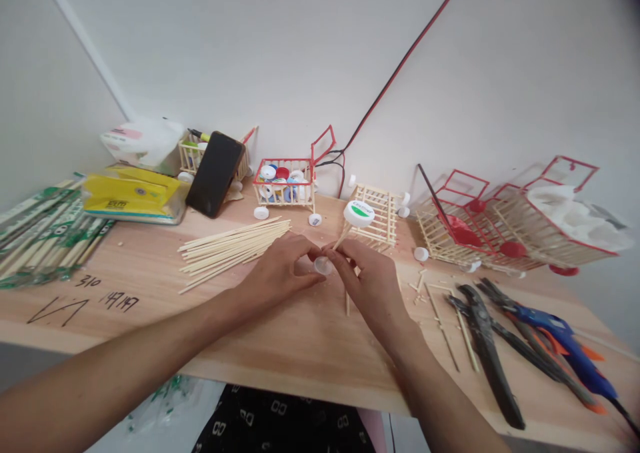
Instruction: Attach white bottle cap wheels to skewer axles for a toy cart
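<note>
My left hand (pixel 280 266) pinches a small whitish bottle cap (pixel 323 266) between thumb and forefinger, just above the table. Close against it, my right hand (pixel 370 273) is closed on a thin wooden stick (pixel 343 234). A white cap with a green mark (pixel 359 214) sits at the stick's upper end; the lower end meets or lies very near the cap in my left hand. Part of another stick (pixel 348 304) shows below my right fingers. A stick frame with white cap wheels (pixel 377 210) lies behind, and a fan of loose sticks (pixel 225 250) is left of my hands.
A red-trimmed mini cart full of caps (pixel 285 180) stands at the wall; more carts (pixel 455 230) crowd the right. A phone (pixel 215 173), yellow pack (pixel 135 196) and wrapped chopsticks (pixel 55 230) occupy the left. Pliers (pixel 487 353) and a blue glue gun (pixel 560 333) lie at right.
</note>
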The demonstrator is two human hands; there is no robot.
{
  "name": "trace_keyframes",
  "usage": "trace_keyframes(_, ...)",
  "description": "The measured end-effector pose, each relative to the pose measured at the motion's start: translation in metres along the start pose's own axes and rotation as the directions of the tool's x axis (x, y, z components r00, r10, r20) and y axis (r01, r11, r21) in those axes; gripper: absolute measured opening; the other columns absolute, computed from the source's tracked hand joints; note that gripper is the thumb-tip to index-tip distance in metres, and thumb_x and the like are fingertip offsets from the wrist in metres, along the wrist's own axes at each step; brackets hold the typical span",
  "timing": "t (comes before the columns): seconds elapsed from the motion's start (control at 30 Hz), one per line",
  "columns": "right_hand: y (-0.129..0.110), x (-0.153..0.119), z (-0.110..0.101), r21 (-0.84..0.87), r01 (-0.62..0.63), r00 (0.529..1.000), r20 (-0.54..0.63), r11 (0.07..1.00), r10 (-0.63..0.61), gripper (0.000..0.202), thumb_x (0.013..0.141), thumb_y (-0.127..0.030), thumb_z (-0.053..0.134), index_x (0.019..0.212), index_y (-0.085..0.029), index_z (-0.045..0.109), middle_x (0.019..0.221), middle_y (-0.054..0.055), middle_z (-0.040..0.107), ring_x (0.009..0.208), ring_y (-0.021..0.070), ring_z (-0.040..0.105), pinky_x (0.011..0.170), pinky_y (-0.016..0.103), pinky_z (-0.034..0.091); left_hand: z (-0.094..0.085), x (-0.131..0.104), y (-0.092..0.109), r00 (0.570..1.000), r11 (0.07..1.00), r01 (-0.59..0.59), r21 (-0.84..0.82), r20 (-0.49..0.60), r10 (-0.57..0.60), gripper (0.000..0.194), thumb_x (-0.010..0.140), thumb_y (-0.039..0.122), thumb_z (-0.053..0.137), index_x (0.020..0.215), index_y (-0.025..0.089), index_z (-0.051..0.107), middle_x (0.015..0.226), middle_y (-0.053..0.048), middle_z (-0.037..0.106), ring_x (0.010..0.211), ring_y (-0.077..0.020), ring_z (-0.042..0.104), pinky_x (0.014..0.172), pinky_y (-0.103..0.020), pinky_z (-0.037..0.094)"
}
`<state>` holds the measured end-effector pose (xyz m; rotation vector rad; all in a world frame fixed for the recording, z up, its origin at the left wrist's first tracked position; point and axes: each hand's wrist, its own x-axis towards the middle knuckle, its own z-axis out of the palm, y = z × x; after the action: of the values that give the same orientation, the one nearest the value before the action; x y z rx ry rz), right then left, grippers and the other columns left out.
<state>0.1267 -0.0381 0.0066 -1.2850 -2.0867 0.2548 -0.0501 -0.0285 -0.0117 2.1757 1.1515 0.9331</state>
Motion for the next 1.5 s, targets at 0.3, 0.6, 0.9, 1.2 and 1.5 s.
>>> trace_keyframes(0.3, -0.0001, 0.0006, -0.0003, -0.004, 0.002, 1.000, 0.002, 1.000, -0.002, 0.025, 0.092, -0.028, 0.049, 0.068, -0.020, 0.053, 0.068, 0.000, 0.059, 0.063, 0.0128, 0.053, 0.058, 0.023, 0.035, 0.0004, -0.0009, -0.0001, 1.000, 1.000, -0.007, -0.011, -0.002, 0.007, 0.018, 0.076, 0.027, 0.065, 0.093, 0.022, 0.062, 0.094, 0.000, 0.064, 0.095, -0.0196, 0.056, 0.086, -0.034, 0.043)
trace_keyframes(0.6, 0.0004, 0.0007, -0.0006, -0.001, -0.016, 1.000, -0.003, 1.000, 0.016, 0.025, 0.091, -0.026, 0.051, 0.067, -0.019, 0.053, 0.064, -0.002, 0.055, 0.062, 0.0115, 0.050, 0.058, 0.022, 0.034, 0.0020, -0.0004, 0.0002, 1.000, 1.000, 0.006, -0.020, -0.010, -0.007, 0.021, 0.076, 0.026, 0.067, 0.095, 0.021, 0.063, 0.096, -0.001, 0.065, 0.095, -0.0195, 0.057, 0.085, -0.032, 0.044)
trace_keyframes(0.9, 0.0024, 0.0018, 0.0006, 0.004, 0.014, 1.000, -0.024, 1.000, -0.013, 0.025, 0.091, -0.026, 0.052, 0.067, -0.019, 0.051, 0.065, -0.001, 0.055, 0.061, 0.0117, 0.050, 0.057, 0.023, 0.033, 0.0036, -0.0007, -0.0009, 1.000, 0.998, 0.006, -0.055, -0.025, -0.007, 0.023, 0.077, 0.024, 0.065, 0.100, 0.022, 0.061, 0.100, 0.000, 0.065, 0.097, -0.0183, 0.059, 0.085, -0.031, 0.044)
trace_keyframes(1.2, 0.0022, 0.0016, 0.0008, -0.008, 0.025, 0.999, -0.024, 1.000, -0.025, 0.027, 0.092, -0.029, 0.051, 0.067, -0.019, 0.051, 0.066, -0.001, 0.057, 0.062, 0.0122, 0.051, 0.057, 0.023, 0.034, 0.0026, -0.0012, -0.0007, 0.999, 0.998, 0.034, -0.051, -0.008, -0.034, 0.025, 0.078, 0.025, 0.065, 0.102, 0.021, 0.062, 0.102, 0.000, 0.067, 0.097, -0.0177, 0.061, 0.085, -0.030, 0.044)
trace_keyframes(1.5, 0.0015, 0.0009, 0.0012, -0.006, 0.016, 0.999, -0.034, 1.000, -0.016, 0.024, 0.092, -0.028, 0.050, 0.070, -0.019, 0.054, 0.069, 0.000, 0.059, 0.065, 0.0126, 0.053, 0.061, 0.024, 0.035, 0.0039, -0.0028, -0.0040, 0.999, 0.999, -0.018, -0.047, -0.032, 0.017, 0.026, 0.079, 0.027, 0.065, 0.104, 0.020, 0.063, 0.103, -0.001, 0.069, 0.096, -0.0174, 0.062, 0.085, -0.028, 0.045)
